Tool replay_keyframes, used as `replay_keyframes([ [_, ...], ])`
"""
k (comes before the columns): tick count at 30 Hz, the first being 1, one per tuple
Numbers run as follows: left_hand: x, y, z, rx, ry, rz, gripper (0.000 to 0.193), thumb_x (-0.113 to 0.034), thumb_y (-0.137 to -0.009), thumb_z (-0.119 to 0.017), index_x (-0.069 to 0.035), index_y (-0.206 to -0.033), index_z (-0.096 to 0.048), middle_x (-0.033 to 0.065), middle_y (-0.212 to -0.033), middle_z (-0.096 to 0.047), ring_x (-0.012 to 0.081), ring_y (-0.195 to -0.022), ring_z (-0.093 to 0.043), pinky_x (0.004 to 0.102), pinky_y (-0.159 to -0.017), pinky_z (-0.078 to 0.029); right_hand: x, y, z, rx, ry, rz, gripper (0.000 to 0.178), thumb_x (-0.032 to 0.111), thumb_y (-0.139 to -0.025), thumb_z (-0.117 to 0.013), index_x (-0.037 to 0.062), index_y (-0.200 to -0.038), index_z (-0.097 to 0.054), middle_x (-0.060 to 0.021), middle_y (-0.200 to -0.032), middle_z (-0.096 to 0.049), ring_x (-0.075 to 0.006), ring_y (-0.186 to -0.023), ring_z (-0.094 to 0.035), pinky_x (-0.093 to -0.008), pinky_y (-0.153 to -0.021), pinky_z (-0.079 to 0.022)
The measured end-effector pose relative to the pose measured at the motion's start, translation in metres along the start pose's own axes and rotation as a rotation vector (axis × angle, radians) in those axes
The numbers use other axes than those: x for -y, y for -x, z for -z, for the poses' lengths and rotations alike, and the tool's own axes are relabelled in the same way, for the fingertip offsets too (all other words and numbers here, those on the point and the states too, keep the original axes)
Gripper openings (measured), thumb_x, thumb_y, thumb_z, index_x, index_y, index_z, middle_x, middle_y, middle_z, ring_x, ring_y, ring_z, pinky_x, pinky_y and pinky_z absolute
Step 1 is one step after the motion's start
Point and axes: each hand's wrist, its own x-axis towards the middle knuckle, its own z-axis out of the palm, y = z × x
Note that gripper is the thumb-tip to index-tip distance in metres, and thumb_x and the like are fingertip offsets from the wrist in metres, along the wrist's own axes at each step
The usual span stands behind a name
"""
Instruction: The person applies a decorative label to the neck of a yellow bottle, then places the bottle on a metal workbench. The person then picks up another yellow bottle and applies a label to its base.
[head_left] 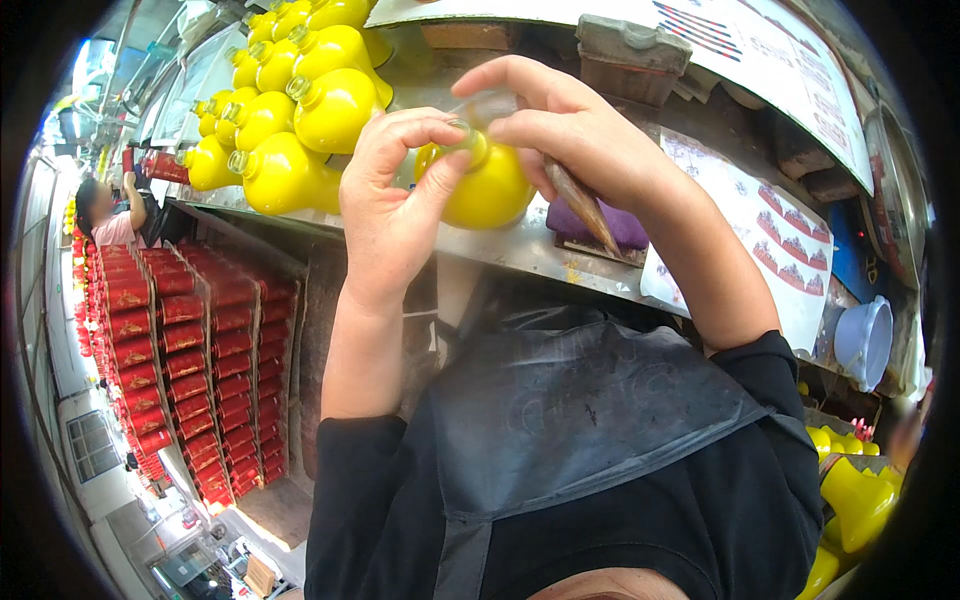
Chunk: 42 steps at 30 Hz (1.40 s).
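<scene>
The fingers [440, 130] of the left hand [392, 210] are clamped on the clear neck of a round yellow bottle [490, 198], which stands upright near the front edge of the worktop [500, 245]. The right hand [590, 130] is above the bottle's right side: thumb and forefinger apart, a translucent blur between them that cannot be identified, lower fingers closed on a pointed brown tool [590, 212]. Both hands partly cover the bottle.

Just right of the bottle, a purple cloth [622, 228] at the front edge limits clearance beneath the tool. A printed sheet [745, 235] lies farther right, partly behind the right forearm. Grouped yellow bottles [285, 170] occupy the worktop's left portion, close beside the left hand. A grey block [632, 58] stands toward the rear edge. Beyond the right end: a pale blue tub [865, 345].
</scene>
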Motion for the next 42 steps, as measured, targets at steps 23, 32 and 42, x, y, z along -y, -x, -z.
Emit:
replay_keyframes([
  [23,-0.018,-0.038,0.026,0.204,-0.561,-0.318,0.019,-0.022,-0.091,-0.072,-0.004,-0.084,-0.074,0.0106,-0.119,-0.071,0.0324,-0.116,-0.061,0.0466,-0.108,-0.038,-0.023,0.040,-0.039,-0.297,0.688,0.545,0.039,0.002,-0.086,-0.065,0.0068,-0.125,-0.063,-0.0111,-0.079,-0.067,-0.0206,-0.060,-0.066,-0.0327,-0.054,-0.052],
  [32,-0.044,-0.044,0.056,0.461,-0.353,-0.322,0.021,-0.020,-0.095,-0.069,-0.002,-0.084,-0.071,0.0180,-0.143,-0.058,0.0341,-0.137,-0.050,0.0446,-0.116,-0.033,0.034,0.001,0.004,0.209,-0.065,0.044,0.036,0.015,-0.094,-0.060,0.0042,-0.128,-0.062,-0.0018,-0.096,-0.065,-0.0053,-0.075,-0.055,-0.0211,-0.066,-0.045],
  [42,-0.045,-0.030,0.086,0.365,0.043,-0.258,0.027,-0.032,-0.099,-0.069,-0.006,-0.092,-0.075,0.0199,-0.149,-0.051,0.0330,-0.141,-0.045,0.0487,-0.118,-0.028,0.052,-0.007,-0.021,0.272,-0.195,0.160,0.032,0.007,-0.093,-0.056,0.0016,-0.124,-0.062,-0.0064,-0.105,-0.066,-0.0102,-0.095,-0.065,-0.0241,-0.084,-0.053],
])
